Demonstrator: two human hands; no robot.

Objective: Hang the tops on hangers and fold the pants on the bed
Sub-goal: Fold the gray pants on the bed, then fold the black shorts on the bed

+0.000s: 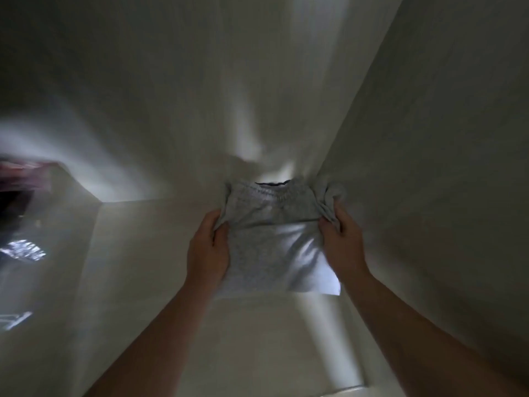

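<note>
Item under inspection: a grey garment (274, 239), held in the air at the centre of the frame, slightly right of middle. A gathered, elastic-looking waistband (272, 191) runs along its top edge, so it is judged to be one of the pants rather than a top. It appears doubled into a compact rectangle, with the lower edge squared off and the lower right corner brightly lit. A thin dark edge (272, 183) shows just above the waistband; what it belongs to cannot be told.

Grip: the left hand (207, 250) has its fingers curled round the garment's left edge, with the thumb on the front face. The right hand (342, 242) is closed on the right edge, with a bunch of loose cloth gathered above the knuckles. Both forearms enter from the bottom of the frame.

Surroundings: pale walls (429, 138) meet in a corner behind the garment, all heavily smeared by motion blur. A dark and pinkish shape (23, 181) sits at the left edge and bright streaks (23, 250) lie below it — neither can be identified.

Progress, as a judgement: this one pair looks folded or nearly so, though the bunched right side suggests it may need squaring. It is not lying on anything. No bed, no hanger and no top is in view, so how many tops are hung and how many pants remain cannot be assessed — only that this pair is in hand and not yet set down.
</note>
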